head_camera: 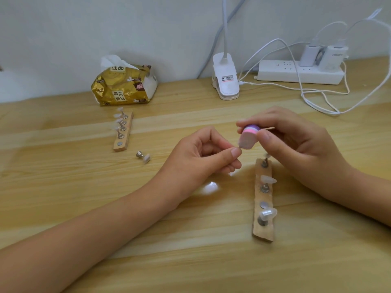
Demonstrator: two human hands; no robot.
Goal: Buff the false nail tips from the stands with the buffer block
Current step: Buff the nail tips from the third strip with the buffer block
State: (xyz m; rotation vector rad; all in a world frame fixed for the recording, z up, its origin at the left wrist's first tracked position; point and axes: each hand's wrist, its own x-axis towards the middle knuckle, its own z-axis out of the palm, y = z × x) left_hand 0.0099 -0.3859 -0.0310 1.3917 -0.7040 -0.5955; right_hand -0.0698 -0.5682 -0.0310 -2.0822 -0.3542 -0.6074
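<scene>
Your left hand (203, 157) pinches a small pale piece between thumb and forefinger, most likely a false nail tip (240, 146). It's mostly hidden, so you can't tell if its peg is attached. Your right hand (296, 144) grips the buffer block (249, 136) between thumb and fingers, with its white face down against that tip. A thin stick (269, 128) pokes out of the same grip. Your hands are close together above the table (190, 240), meeting only where block touches tip.

Just below your right hand is the near stand (263, 232), a wooden strip. Two tips sit clearly on pegs, one peg at the top end is partly hidden, and there's one bare magnet spot. Well off to the left, the far stand (124, 140) carries a row of tipped pegs and has a bare spot at its near end. A loose peg (143, 156) with its tip lies on its side nearby.

Against the wall are a tissue pack (124, 85), a clip lamp (225, 81) and a power strip (300, 71).

Progress call: mid-task, one tip under the block. The surfaces don't show which tips are done. The loose peg may be finished, and most tips on both stands look left to do.
</scene>
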